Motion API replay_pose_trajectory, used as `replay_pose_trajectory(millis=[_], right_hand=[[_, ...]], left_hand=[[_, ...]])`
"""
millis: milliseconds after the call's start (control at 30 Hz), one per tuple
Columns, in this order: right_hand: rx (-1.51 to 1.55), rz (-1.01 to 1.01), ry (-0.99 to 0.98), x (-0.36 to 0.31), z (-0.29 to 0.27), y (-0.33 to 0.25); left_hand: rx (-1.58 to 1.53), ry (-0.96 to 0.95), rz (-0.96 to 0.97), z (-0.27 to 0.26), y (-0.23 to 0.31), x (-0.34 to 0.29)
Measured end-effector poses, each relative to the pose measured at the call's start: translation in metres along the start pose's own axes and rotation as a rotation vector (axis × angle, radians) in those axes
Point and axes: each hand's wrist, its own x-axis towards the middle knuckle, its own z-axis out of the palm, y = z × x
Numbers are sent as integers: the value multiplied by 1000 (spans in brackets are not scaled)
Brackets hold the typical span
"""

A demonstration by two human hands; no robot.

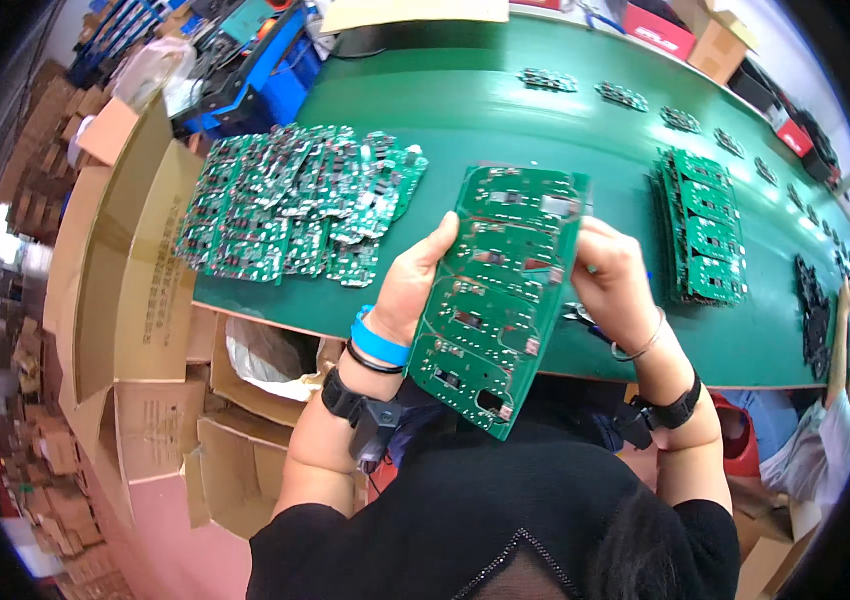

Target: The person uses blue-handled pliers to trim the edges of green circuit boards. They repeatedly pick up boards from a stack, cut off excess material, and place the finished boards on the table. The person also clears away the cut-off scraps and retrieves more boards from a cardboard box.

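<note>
**Desk:** What is nearest the camera?

**Photographer:** A person in a dark top grips a long green circuit panel (501,298) with both hands. The left hand (411,285) is closed on the panel's left edge, thumb laid over its face; the right hand (617,282) is closed on the right edge. The panel is tilted, lifted clear of the surface and held between the hands above its near rim. A blue wristband (378,341) and black straps circle the left wrist; a thin bangle (644,344) and a black strap circle the right.

**Desk:** And below the hands?

**Photographer:** Open cardboard boxes (135,290) stand to the left of the left hand, down on the floor, with white plastic (263,352) showing between them.

**Desk:** Beyond the hands?

**Photographer:** The green surface (505,120) stretches away. Just past the left hand, a spread heap of small green boards (290,200) lies overlapping. Past the right hand sits a neat stack of boards (700,225). Farther off, single dark boards (621,96) sit in a row, well apart. Far right of the right hand, another person's arm (842,330) reaches toward dark parts (813,310) near the edge.
</note>
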Motion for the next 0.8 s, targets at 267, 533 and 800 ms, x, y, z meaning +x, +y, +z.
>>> replay_pose_trajectory(millis=[267, 533, 800], right_hand=[[-62, 206, -29, -16, -4, 10], [-279, 75, -211, -30, 22, 15], [-290, 89, -140, -20, -3, 14]], left_hand=[[1919, -31, 492, 63, 68, 31], [2609, 13, 454, 73, 76, 83], [2684, -55, 348, 59, 68, 102]])
